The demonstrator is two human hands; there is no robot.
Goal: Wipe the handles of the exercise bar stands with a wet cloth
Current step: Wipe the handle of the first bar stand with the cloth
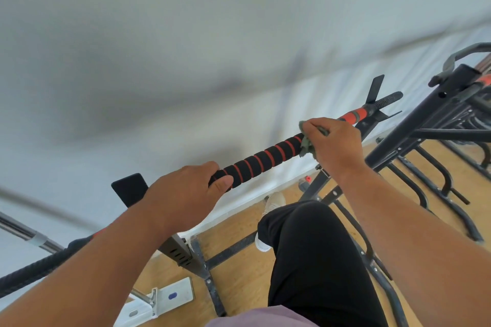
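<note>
Left hand [183, 194]: wrapped round the near end of the foam handle, thumb lying along the front of it, fingers curled over the top — a firm grasp on the bar.
Right hand [336, 145]: clenched over the wet cloth and the bar together, knuckles up, wrist toward the camera.
Wet cloth [307, 145]: grey-green, bunched under the right palm, pressed against the handle; a frayed edge pokes out on the left side of the fist, another scrap above the knuckles.
Foam handle [261, 159]: black with red rings, running up and to the right between the two hands, horizontal on top of the stand.
Further along the bar: an orange sleeve [354, 115] just beyond the right hand, then a black knurled end grip [385, 100] sticking out past a black bracket.
Stand frame [191, 255]: black slotted upright below the left forearm, braces dropping to the floor.
More stands [435, 119]: black tubular frames crowded to the right, well apart from the left hand, near the right.
Floor [239, 281]: light wood planks.
Wall [186, 48]: pale, blurred.
Legs: black trousers [313, 260], a white shoe [261, 244] on the floor beside the frame's base.
Lower left: a chrome bar [26, 233] and a white metal bracket [159, 300] with a blue spot.
</note>
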